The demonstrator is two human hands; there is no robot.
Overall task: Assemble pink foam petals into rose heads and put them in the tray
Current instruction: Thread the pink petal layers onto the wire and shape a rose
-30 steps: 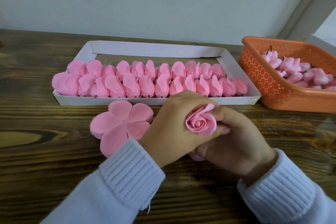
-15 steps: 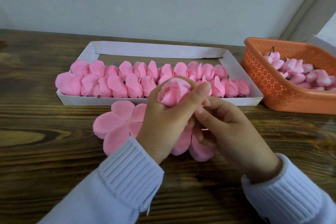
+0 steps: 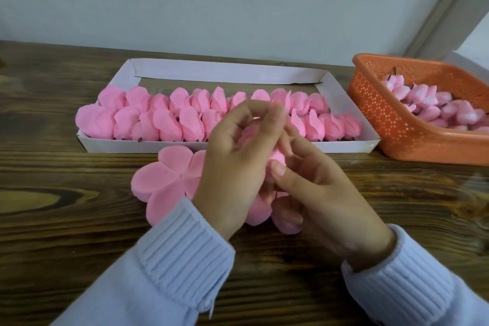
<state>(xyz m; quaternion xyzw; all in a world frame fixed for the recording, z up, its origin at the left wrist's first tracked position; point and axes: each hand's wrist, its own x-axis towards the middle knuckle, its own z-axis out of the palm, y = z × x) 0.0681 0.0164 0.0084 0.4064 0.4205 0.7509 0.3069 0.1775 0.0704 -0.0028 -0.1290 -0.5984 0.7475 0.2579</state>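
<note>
A flat pink five-petal foam cutout [image 3: 164,180] lies on the tabletop [image 3: 79,219] just left of the left hand [image 3: 238,167], which curls round the pink foam rose head [image 3: 250,133]. The right hand [image 3: 317,193] pinches its petals; the white cardboard tray [image 3: 227,71] sits straight beyond, on the far side.

Pink rose heads [image 3: 164,124] fill a white tray [image 3: 227,71] at twelve o'clock on the dark brown, wood-grained desk [image 3: 53,219]. At two o'clock an orange basket [image 3: 391,124] dotted with small holes holds pale pink buds [image 3: 428,106]; the ribbed sleeves [image 3: 180,249] are pale blue.
</note>
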